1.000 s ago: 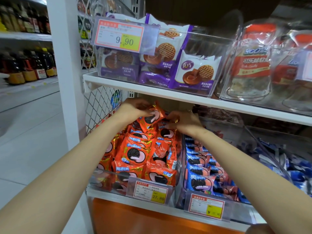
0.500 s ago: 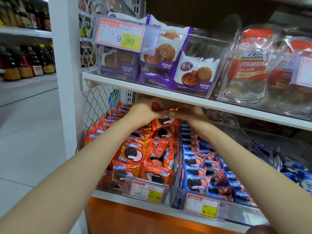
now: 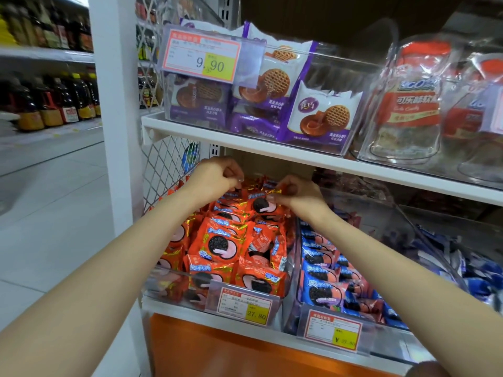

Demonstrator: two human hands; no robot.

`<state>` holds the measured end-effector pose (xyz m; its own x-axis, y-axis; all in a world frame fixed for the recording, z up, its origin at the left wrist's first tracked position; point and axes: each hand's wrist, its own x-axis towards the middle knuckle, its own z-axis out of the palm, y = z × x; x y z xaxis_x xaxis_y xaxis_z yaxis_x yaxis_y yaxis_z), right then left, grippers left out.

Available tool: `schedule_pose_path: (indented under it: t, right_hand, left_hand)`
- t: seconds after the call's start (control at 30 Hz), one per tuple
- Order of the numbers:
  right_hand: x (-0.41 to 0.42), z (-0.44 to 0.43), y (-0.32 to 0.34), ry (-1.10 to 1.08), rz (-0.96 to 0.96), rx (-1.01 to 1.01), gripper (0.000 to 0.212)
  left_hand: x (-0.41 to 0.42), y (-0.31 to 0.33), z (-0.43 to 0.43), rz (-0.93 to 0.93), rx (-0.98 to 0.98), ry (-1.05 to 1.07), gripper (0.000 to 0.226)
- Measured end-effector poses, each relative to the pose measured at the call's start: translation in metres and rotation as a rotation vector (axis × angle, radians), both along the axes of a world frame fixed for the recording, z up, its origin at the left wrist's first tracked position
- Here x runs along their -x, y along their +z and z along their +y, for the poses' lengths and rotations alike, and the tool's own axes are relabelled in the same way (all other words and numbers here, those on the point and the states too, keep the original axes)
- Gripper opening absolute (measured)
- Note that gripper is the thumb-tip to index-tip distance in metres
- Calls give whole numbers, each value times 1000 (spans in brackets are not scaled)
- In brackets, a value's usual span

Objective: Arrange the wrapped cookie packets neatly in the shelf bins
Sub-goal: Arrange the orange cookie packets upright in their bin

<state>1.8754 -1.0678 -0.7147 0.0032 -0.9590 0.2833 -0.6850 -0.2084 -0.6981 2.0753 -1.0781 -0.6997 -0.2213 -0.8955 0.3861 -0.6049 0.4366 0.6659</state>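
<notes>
Lower shelf, centre frame: your hands, together on orange packet (image 3: 261,205) half second ago, now parted. Packet sits at back of clear bin (image 3: 168,281) atop rear row, cookie picture toward you; placement looks nearly finished, rows in front already neat. Right hand (image 3: 298,195) grip pinches packet's gold crimped edge, wrist bent down. Left hand (image 3: 215,176), fingers curled, sits just upper left of packet; cannot tell whether its grip has anything. Both forearms reach in from bottom corners.
</notes>
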Motion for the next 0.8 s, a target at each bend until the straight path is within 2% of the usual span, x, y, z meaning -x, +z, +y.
schedule_pose_path:
  t: [0.07,0.2,0.3,0.43,0.57,0.7,0.8]
  right_hand:
    - [0,0,-3,34,76,15,26]
    - [5,3,4,60,461,26,22]
    - [9,5,7,50,613,-88,31]
    - [1,6,8,-33,746,-35,38]
    - [1,3,11,-99,758,-58,33]
    - [0,3,8,-63,805,-48,36]
    - [5,3,8,-33,710,-82,34]
  left_hand:
    - [-1,1,1,16,-7,-13,13]
    - [-1,3,2,17,-18,-36,13]
    - [1,3,3,26,-23,-55,12]
    - [2,4,5,26,-23,-74,13]
    - [2,5,7,-2,-28,-81,10]
    - [5,6,11,-66,-69,-115,9]
    - [9,5,12,-153,-102,-162,10]
